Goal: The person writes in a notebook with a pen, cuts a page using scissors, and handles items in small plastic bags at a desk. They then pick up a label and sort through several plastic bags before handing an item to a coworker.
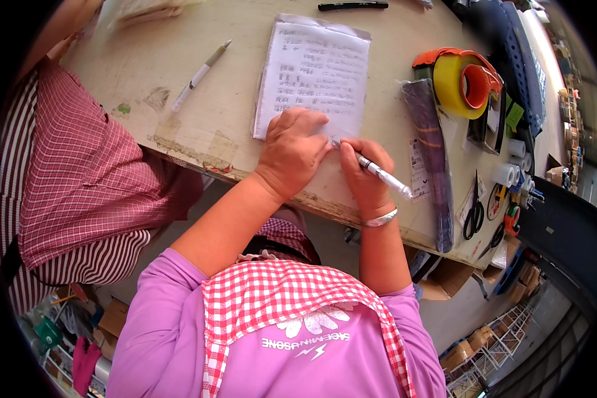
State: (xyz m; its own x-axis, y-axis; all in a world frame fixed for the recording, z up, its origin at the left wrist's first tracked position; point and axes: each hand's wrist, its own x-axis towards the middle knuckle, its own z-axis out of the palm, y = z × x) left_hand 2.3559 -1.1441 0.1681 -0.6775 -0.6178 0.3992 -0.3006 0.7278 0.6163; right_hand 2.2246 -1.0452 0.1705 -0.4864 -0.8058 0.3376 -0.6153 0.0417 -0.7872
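A notepad [315,66] with lines of handwriting lies near the front edge of the worktable. My left hand [294,149] rests over its lower part, fingers curled and pressed down on the paper; whether anything is under them is hidden. In my right hand [367,172] is a white pen [388,179], pinched between thumb and fingers. Its tip meets the lower right of the page, beside my left thumb. A silver bracelet [381,218] circles my right wrist.
Right of the notepad are a tape dispenser [458,83] with yellow tape, a long plastic-wrapped dark bundle [431,152] and black scissors [473,215]. Another pen [201,76] lies to the left, a black marker [353,5] at the back. A person in a checked apron [89,166] is at left.
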